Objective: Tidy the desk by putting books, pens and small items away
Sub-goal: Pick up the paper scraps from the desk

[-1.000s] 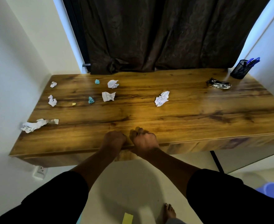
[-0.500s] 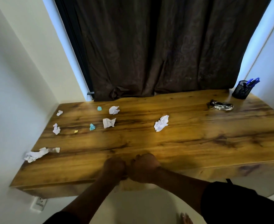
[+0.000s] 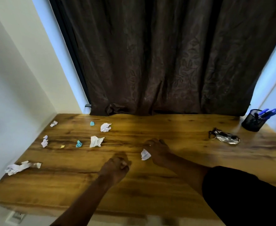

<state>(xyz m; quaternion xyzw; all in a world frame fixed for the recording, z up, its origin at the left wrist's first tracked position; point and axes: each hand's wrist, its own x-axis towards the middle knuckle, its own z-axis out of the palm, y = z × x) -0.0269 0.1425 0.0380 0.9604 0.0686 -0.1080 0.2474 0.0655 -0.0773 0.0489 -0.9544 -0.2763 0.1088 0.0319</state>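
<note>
Reaching across the long brown wood-grain desk [image 3: 174, 131], right hand [image 3: 158, 152] curled onto a crumpled white paper scrap [image 3: 145, 154] mid-desk; left hand [image 3: 116, 167] fisted, seemingly holding nothing, though blur hides the palm.
Dark brown curtain [image 3: 166, 62] hangs behind, pale walls either side. Black mesh pen cup [image 3: 252, 122] and crinkled silver wrapper [image 3: 224, 138] far right; more white scraps and small teal paper wads [image 3: 79, 143] lie well left. Risk: light scrap slips a loose pinch, or a sweeping forearm knocks it to the floor.
</note>
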